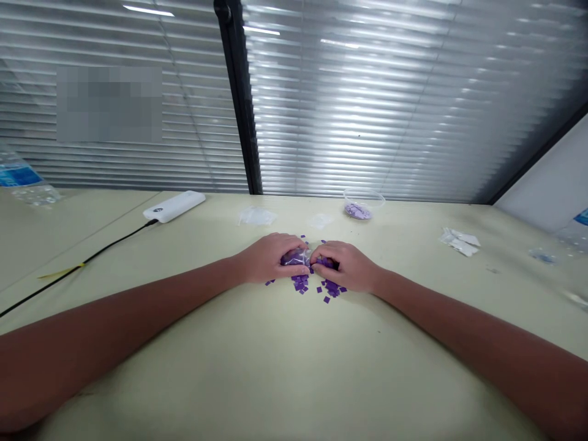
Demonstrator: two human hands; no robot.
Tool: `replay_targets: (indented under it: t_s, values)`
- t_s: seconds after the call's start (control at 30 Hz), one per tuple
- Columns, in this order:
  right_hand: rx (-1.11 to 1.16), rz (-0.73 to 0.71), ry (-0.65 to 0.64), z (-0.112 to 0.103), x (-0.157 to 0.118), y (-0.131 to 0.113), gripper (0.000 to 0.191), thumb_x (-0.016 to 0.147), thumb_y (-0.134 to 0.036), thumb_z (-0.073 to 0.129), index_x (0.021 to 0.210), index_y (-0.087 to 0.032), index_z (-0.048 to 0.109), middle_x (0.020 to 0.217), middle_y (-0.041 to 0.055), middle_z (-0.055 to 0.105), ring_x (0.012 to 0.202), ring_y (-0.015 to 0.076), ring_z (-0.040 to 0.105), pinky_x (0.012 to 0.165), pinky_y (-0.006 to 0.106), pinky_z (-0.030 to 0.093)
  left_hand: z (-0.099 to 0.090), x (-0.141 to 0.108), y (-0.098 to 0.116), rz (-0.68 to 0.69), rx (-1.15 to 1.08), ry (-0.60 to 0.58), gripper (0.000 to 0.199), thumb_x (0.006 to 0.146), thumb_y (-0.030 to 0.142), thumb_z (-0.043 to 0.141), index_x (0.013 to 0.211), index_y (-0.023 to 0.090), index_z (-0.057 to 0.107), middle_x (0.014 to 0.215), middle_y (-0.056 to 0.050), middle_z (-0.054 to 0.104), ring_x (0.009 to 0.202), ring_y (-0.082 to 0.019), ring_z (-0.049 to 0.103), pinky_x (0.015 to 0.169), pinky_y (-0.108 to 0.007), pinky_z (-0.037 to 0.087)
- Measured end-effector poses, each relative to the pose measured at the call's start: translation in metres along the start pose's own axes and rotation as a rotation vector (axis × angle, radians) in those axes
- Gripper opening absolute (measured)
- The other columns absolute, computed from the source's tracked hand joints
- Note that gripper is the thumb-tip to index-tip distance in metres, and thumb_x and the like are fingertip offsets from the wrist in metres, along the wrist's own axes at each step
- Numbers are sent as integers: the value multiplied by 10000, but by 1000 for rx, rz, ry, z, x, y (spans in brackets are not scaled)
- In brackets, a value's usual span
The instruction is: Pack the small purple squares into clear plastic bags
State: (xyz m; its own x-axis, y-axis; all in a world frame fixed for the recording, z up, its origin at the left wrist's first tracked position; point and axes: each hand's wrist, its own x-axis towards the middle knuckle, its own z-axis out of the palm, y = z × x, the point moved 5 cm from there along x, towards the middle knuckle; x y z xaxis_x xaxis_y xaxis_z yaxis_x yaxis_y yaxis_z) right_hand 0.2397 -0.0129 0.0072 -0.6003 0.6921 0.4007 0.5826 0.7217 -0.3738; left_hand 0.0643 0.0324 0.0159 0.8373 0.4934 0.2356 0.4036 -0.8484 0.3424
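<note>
A smooth, pale cream-green table (275, 367) spans the frame. Small purple square pieces (331, 289) lie scattered mid-frame, a white oblong slab (177, 205) left of centre, crumpled white packets (460, 242) towards the right edge.

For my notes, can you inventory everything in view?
table: one, pale, foreground
purple squares: many, purple, centre
bag: one, clear, centre
plastic pieces: two, clear, back centre
tub: one, clear, back, centre-right
lilac bits: many, lilac, in tub
device: one, white, back left
cable: one, black, left
tie: one, yellow, on cable
packets: several, white, right
blurred item: one, bluish, right
bottles: two, clear, side edges
blinds: two, grey, behind
post: one, black, between blinds
wall: one, white, right
left hand: one, bare, around bag
right hand: one, bare, beside bag
arms: two, bare, foreground
</note>
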Motion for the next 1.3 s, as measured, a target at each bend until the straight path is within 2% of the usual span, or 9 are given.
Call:
replay_targets:
  t_s: [1.3]
  values:
    - [-6,13,0,-1,0,-1,63,951,-222,635,998,-232,675,893,13,715,808,170,626,752,299,454,0,0,-1,-15,-7,-4,535,921,697,568,1142,223,682,988,-61,712,882,-236,630,765,-326,430]
